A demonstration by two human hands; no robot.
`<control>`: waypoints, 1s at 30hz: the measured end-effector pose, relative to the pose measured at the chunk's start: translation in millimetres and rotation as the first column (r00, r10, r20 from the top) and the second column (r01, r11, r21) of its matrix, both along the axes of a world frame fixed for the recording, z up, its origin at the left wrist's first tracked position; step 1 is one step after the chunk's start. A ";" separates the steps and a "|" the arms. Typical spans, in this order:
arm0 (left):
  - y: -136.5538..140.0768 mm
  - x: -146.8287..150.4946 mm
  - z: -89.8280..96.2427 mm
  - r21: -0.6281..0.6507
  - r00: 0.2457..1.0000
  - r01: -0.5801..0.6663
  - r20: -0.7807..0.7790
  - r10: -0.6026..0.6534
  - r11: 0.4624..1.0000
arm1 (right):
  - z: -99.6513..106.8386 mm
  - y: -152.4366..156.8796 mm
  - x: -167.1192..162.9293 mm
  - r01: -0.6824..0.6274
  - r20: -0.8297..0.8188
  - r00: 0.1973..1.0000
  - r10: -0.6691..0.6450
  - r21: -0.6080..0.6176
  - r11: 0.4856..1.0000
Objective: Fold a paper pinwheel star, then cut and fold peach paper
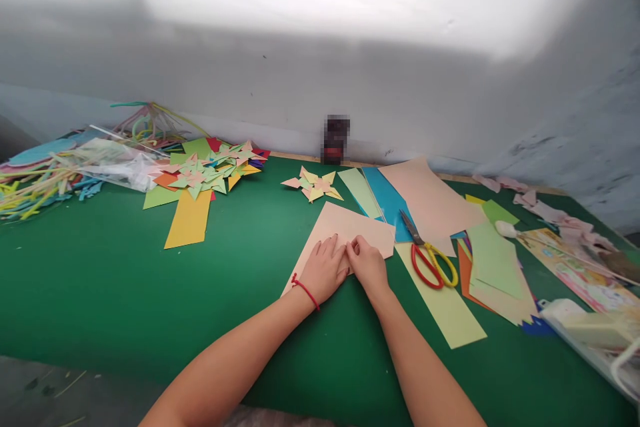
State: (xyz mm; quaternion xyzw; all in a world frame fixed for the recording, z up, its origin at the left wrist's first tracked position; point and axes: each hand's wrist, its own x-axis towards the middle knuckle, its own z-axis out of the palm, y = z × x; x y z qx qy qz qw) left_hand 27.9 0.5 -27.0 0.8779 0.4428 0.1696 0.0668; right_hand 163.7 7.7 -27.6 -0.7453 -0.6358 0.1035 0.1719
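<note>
i log remotely: sheet (357,223) on table (225,320); scissors (425,245) to its right, partly over paper strip (450,313); folded star (327,181) behind sheet; strip heap (30,180) far left

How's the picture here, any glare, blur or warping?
Head view: glare whitens the top of the wall; head view: wide-angle stretching seems visible toward the edges; head view: pink paper and scissors look fairly crisp, but pixelation hides the dark object by the wall.
</note>
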 end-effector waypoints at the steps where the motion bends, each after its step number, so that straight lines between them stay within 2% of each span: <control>1: -0.1 0.5 -0.2 0.006 1.000 -0.001 -0.008 0.001 1.000 | 0.4 0.2 -0.1 0.003 0.009 1.000 -0.003 -0.011 1.000; 6: 0.7 3.1 2.1 0.045 0.999 0.038 0.011 -0.038 0.998 | 3.8 0.4 -1.5 -0.007 0.041 0.999 0.008 -0.036 0.999; 12: -2.2 5.5 4.7 0.043 0.995 0.102 -0.027 -0.100 0.994 | 7.2 -2.4 0.6 -0.032 -0.015 0.999 0.032 -0.045 0.998; 22: -2.3 5.7 2.9 0.026 0.993 0.105 -0.056 -0.103 0.994 | 5.2 -5.2 4.7 -0.057 -0.091 0.994 0.053 -0.041 0.998; 30: 3.8 -5.9 10.2 0.016 0.951 0.298 -0.091 -0.295 0.955 | 7.6 -6.1 6.3 -0.037 -0.219 0.975 0.027 -0.042 0.998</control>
